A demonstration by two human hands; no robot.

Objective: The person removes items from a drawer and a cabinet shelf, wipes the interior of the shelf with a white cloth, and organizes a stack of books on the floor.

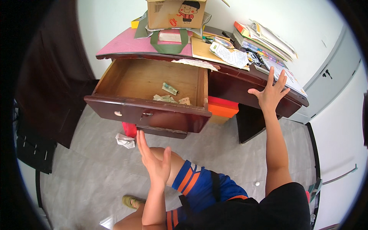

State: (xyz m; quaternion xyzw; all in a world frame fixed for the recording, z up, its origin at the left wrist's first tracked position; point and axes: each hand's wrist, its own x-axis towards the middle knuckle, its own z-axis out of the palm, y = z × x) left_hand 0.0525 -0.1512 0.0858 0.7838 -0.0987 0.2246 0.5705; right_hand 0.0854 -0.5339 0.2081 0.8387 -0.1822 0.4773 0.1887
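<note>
Drawer [172, 119] stands pulled well out from under the tabletop [119, 46], so we judge its opening done; closing it is not done, and its contents lie loose on its bottom. Both our hands are released: the left hand [157, 165], fingers stretched out, is before the drawer's front, and the right hand [271, 94], fingers spread, is to the drawer's right; we cannot tell whether it touches the desk edge. Counting, we have one drawer open, and within it three things: one roll [170, 89], one crumpled paper [164, 99] and one card [184, 101], all toward its right side. Above and behind the drawer we count one carton [167, 17]; to its right, one stack [249, 40], whose sheets overlap too much for us to number. Below the drawer lies one tissue [125, 141], and below its right end sits one orange box [222, 109].
</note>
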